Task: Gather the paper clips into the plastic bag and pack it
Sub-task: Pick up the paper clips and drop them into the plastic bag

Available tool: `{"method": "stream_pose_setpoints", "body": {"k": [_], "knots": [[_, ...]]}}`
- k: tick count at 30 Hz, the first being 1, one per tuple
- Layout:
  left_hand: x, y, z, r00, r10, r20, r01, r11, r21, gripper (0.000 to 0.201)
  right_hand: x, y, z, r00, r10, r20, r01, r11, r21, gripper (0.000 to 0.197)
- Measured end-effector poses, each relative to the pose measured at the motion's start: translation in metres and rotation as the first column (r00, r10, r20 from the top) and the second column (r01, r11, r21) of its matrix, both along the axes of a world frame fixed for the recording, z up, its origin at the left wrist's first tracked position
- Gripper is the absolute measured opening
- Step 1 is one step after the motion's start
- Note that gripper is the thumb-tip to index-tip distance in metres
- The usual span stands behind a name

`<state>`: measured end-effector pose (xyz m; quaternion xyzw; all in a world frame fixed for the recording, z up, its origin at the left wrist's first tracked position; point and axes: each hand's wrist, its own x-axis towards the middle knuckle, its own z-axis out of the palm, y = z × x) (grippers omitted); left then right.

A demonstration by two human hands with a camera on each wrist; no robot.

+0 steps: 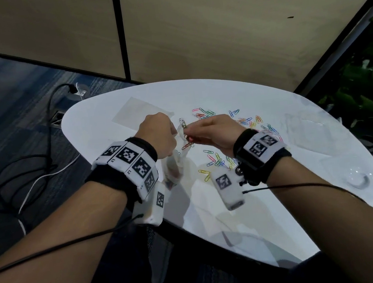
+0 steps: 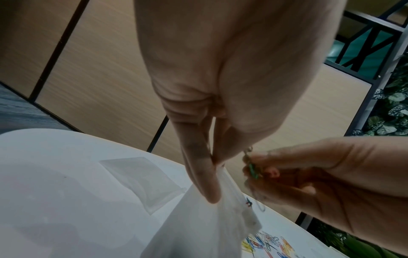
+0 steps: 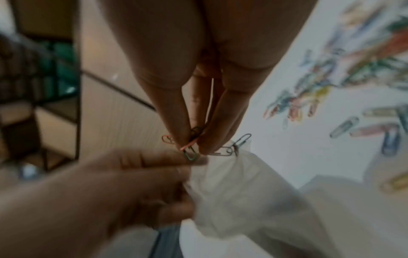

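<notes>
Above the white bench [image 1: 283, 199], the left hand [image 1: 156, 135] pinches the plastic bag [image 2: 209, 227] mouth; right hand [image 1: 215, 132] fingers [image 3: 220, 122] pinch several paper clips [image 3: 192, 143] at its opening. Loose clips [image 1: 247, 121] still litter the bench: gathering seems partly done, packing not begun.

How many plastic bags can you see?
2. One bag hangs pinched in the left hand; a flat bag lies on the table behind. Others may go unseen.

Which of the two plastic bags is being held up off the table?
The plastic bag pinched at its top by the left hand, hanging by the near edge. The other flat bag lies untouched on the white table, farther back.
</notes>
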<state>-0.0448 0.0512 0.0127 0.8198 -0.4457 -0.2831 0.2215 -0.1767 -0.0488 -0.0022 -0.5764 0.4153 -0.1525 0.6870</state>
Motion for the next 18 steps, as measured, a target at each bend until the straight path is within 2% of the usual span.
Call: {"method": "stream_pose_setpoints", "body": {"k": [3, 5, 9, 11, 12, 14, 16, 18], "knots": [[0.001, 0.001, 0.0, 1.0, 0.003, -0.004, -0.003, 1.0, -0.006, 0.025, 0.006, 0.012, -0.007, 0.966, 0.116, -0.232, -0.19, 0.925, -0.329, 0.012], [0.002, 0.002, 0.001, 1.0, 0.005, -0.008, -0.005, 1.0, -0.008, 0.023, 0.008, 0.014, -0.011, 0.936, 0.149, -0.318, -0.281, 0.861, -0.424, 0.012], [0.005, 0.004, 0.002, 1.0, 0.008, -0.001, -0.008, 1.0, -0.006, 0.03, 0.009, 0.009, -0.006, 0.966, 0.031, -0.255, -0.173, 0.815, -0.553, 0.022], [0.004, 0.005, 0.003, 1.0, 0.0, -0.007, 0.0, 1.0, -0.007, 0.03, 0.005, 0.006, -0.008, 0.937, -0.011, -0.35, -0.225, 0.747, -0.626, 0.026], [0.003, 0.005, 0.003, 1.0, -0.002, -0.01, 0.002, 1.0, -0.008, 0.03, 0.003, 0.005, -0.012, 0.909, -0.012, -0.416, -0.272, 0.739, -0.616, 0.031], [0.002, 0.005, 0.003, 1.0, -0.005, -0.015, 0.005, 1.0, -0.011, 0.029, 0.001, 0.005, -0.025, 0.886, 0.027, -0.462, -0.289, 0.813, -0.506, 0.032], [0.002, 0.005, 0.004, 1.0, -0.006, -0.016, 0.006, 1.0, -0.011, 0.028, 0.002, 0.008, -0.033, 0.928, 0.049, -0.37, -0.204, 0.896, -0.395, 0.02], [0.002, 0.005, 0.004, 1.0, -0.004, -0.01, 0.004, 1.0, -0.003, 0.028, 0.005, 0.01, -0.031, 0.957, 0.033, -0.289, -0.143, 0.917, -0.371, 0.008]]}}
